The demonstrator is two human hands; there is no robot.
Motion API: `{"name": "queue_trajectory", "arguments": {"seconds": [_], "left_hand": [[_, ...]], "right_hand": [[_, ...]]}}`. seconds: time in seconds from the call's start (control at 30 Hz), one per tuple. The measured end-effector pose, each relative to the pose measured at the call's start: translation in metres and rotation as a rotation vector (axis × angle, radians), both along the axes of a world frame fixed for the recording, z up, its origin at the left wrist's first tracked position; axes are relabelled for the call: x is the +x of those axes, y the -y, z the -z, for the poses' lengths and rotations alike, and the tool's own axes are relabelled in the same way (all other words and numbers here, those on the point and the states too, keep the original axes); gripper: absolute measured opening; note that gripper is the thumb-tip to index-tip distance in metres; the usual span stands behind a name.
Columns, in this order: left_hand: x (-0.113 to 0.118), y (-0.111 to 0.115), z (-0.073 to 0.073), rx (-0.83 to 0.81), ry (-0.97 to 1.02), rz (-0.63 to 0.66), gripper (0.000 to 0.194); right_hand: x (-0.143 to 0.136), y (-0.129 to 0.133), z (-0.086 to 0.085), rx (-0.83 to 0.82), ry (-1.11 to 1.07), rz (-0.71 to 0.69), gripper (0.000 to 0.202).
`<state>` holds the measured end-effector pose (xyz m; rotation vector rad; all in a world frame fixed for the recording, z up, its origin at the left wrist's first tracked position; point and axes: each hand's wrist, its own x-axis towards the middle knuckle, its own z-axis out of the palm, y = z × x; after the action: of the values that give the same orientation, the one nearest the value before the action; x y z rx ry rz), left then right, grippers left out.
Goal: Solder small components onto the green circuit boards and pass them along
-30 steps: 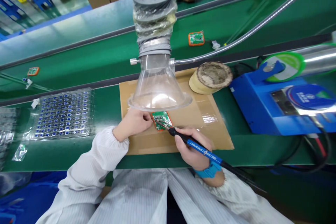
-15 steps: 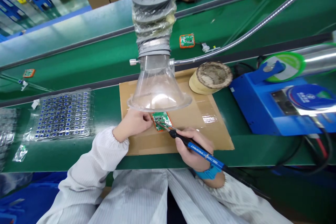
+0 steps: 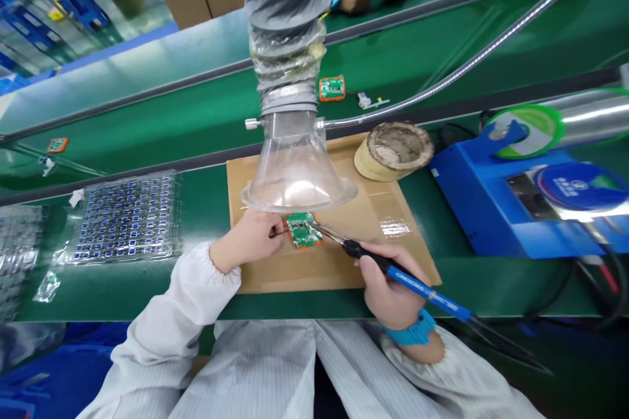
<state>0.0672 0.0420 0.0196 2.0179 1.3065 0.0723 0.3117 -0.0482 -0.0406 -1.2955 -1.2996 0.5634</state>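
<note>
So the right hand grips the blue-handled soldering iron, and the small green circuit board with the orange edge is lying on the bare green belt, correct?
Not quite. The head view shows the small green circuit board with the orange edge lying on the brown cardboard sheet, not on bare belt. The rest holds: the right hand grips the blue-handled soldering iron.

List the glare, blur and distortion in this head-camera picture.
Head view: glare on the clear extraction funnel, the metal tube and the tape on the cardboard mat; conveyor belt edges bow, wide-angle; far shelves blur; circuit board and soldering iron are sharp.
</note>
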Motion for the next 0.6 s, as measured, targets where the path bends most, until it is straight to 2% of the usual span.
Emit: {"name": "queue_trajectory", "arguments": {"seconds": [0.07,0.17,0.27,0.33,0.4,0.47,0.53,0.6], "left_hand": [[-0.010,-0.002,-0.003,-0.062,0.079,-0.029,0.012],[-0.033,-0.013,-0.007,-0.319,0.280,-0.115,0.017],[-0.061,-0.039,-0.009,-0.543,0.435,-0.338,0.019],[-0.078,-0.063,-0.013,-0.542,0.479,-0.518,0.021],[-0.092,-0.090,-0.019,-0.348,0.426,-0.677,0.016],[-0.100,-0.118,-0.028,0.011,0.232,-0.786,0.007],[-0.097,-0.144,-0.034,0.312,0.026,-0.801,0.012],[-0.081,-0.167,-0.034,0.395,-0.071,-0.703,0.025]], "right_hand": [[0.009,0.000,0.002,0.006,0.021,0.056,0.008],[0.018,-0.004,0.003,-0.035,0.039,0.105,0.010],[0.020,-0.007,0.000,-0.049,0.008,0.094,0.011],[0.018,-0.008,-0.003,-0.037,-0.011,0.074,0.009],[0.017,-0.008,-0.005,-0.034,-0.021,0.063,0.007],[0.017,-0.009,-0.006,-0.036,-0.028,0.057,0.007],[0.017,-0.009,-0.006,-0.034,-0.033,0.049,0.007],[0.018,-0.010,-0.007,-0.025,-0.030,0.041,0.007]]}}
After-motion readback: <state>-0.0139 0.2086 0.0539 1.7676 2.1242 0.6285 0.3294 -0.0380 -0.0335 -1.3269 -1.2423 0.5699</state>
